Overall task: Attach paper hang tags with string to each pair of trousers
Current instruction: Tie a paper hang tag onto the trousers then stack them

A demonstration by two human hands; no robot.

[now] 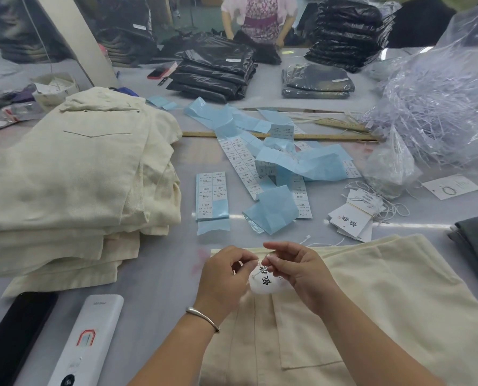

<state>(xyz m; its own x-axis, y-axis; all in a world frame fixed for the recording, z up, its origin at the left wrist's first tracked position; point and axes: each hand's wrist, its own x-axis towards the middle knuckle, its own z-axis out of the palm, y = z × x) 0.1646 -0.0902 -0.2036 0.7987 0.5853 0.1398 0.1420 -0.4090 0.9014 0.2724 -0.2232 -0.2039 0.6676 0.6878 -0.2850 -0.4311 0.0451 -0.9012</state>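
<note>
Right now we hold a white paper hang tag with black characters [264, 282] between both hands, just above the waistband of the cream cotton trousers [371, 302] lying flat on the pale grey desk [162, 274]. Our left hand [224, 277] has its grip closed, fingers curled and pinching the thin white string [256, 270] at the tag's top edge. Our right hand [296, 268] pinches the same string from the other side, thumb and forefinger pressed together. A stack of folded cream trousers [73, 174] sits at the left. A bundle of spare white hang tags [354, 215] lies beyond the trousers, near blue label strips [260, 168].
</note>
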